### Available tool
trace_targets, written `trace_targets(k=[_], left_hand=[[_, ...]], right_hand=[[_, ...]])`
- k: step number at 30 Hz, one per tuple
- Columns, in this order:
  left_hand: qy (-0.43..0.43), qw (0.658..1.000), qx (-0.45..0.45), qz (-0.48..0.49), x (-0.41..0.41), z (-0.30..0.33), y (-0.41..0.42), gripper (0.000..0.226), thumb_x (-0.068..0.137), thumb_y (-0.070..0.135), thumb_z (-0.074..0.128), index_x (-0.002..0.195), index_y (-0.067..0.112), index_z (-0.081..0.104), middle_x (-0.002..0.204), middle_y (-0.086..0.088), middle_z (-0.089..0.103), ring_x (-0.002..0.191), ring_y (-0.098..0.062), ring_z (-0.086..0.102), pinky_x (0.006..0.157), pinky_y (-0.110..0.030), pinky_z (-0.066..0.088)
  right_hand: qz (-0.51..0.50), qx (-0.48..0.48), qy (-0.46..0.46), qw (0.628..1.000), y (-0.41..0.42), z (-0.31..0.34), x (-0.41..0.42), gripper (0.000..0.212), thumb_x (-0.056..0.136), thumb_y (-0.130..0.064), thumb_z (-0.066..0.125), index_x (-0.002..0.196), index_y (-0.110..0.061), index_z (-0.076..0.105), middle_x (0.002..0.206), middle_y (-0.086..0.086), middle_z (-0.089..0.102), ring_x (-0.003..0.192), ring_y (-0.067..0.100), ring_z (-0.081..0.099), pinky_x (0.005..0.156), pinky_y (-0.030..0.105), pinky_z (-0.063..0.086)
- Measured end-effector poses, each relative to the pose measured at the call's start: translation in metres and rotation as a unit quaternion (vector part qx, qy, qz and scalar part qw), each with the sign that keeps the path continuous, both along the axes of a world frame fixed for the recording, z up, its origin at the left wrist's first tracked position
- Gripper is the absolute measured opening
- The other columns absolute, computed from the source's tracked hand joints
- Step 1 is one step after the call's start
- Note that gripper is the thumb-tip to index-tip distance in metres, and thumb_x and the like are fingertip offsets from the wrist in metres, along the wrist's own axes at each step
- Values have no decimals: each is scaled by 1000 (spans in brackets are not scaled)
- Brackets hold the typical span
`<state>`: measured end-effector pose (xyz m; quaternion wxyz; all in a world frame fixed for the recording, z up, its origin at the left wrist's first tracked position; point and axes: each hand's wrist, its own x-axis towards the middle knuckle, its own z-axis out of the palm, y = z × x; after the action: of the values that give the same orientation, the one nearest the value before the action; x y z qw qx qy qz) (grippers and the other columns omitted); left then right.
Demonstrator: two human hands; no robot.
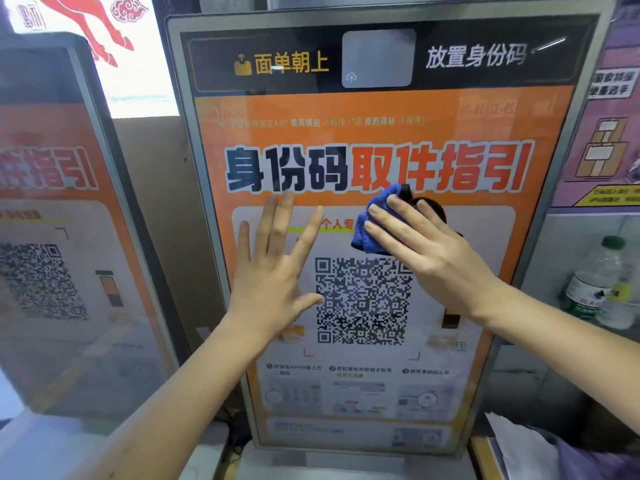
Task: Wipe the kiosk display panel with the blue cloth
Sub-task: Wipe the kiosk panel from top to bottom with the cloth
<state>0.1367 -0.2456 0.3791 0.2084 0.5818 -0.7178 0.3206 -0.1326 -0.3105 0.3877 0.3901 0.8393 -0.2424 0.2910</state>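
Note:
The kiosk display panel [377, 133] stands upright in front of me, orange with large characters and a QR code in the middle. A crumpled blue cloth [372, 233] lies against the panel just above the QR code. My right hand [426, 251] presses the cloth onto the screen with straight fingers laid flat over it. My left hand [277, 268] is spread wide with straight fingers on or just in front of the panel, left of the QR code; it holds nothing.
A second kiosk panel [62, 237] with the same orange design stands at the left. Plastic bottles [602, 285] sit on a shelf to the right. White paper [519, 448] lies at the lower right. A lit poster [114, 39] hangs at the upper left.

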Motion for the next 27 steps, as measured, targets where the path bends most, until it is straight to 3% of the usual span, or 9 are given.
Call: trace_targets(k=[5,10,13,16,18,20,23,25,27], left_hand=[[-11,1000,19,19,-16,4,-4,135,61,76,73,158,29,-8,164,-16,-12,152,-36,-10,115,-67,17],[-16,999,29,28,-14,3,-2,136,60,76,74,157,29,-10,164,-16,-14,151,-36,-12,115,-66,14],[-6,999,22,23,-19,3,-1,135,60,75,75,158,28,-5,165,-17,-11,152,-36,-10,114,-67,14],[-2,1000,17,10,-26,0,-2,135,58,73,77,159,26,0,165,-16,-8,152,-36,-8,114,-68,14],[-7,999,25,20,-29,-1,-3,137,57,73,77,159,26,-1,165,-16,-10,152,-35,-10,114,-68,14],[-10,999,29,26,-29,-2,-4,138,57,73,78,159,25,-2,165,-15,-11,152,-35,-11,114,-68,14],[-12,999,30,26,-28,-2,-4,139,56,73,78,159,24,-1,165,-15,-11,152,-36,-10,113,-68,15],[-12,999,26,28,-28,-2,-4,138,57,73,78,159,24,-1,165,-16,-11,152,-36,-10,113,-69,15],[-2,1000,20,20,-30,-2,-2,136,58,73,77,159,24,0,165,-16,-10,152,-36,-10,113,-67,12]], right_hand=[[22,-4,179,984,7,-17,-12,63,92,1,59,151,-5,39,158,12,34,147,32,29,118,51,29],[-18,3,27,999,3,4,-32,47,110,-4,16,153,-5,33,160,13,29,149,33,24,122,51,20],[-23,11,-7,1000,2,5,-35,50,110,-6,8,154,-5,31,160,13,29,150,33,21,123,50,16],[-3,10,62,998,6,-14,-35,46,107,-1,30,152,-5,34,160,13,30,149,34,24,121,52,23],[9,5,165,986,10,-23,-42,62,95,4,57,152,-5,35,160,11,30,148,32,26,118,51,29],[4,-7,197,980,9,-19,-51,71,90,4,66,152,-6,35,160,10,30,148,31,26,118,50,30],[-13,-8,97,995,2,-6,-64,48,105,2,34,152,-5,35,159,13,31,148,34,26,120,52,25],[-32,-5,23,999,0,2,-72,48,109,-1,13,152,-4,34,159,15,32,148,36,26,120,54,22],[-36,-3,-4,999,-1,0,-75,51,108,-2,7,152,-4,34,158,15,32,148,36,26,121,54,21]])
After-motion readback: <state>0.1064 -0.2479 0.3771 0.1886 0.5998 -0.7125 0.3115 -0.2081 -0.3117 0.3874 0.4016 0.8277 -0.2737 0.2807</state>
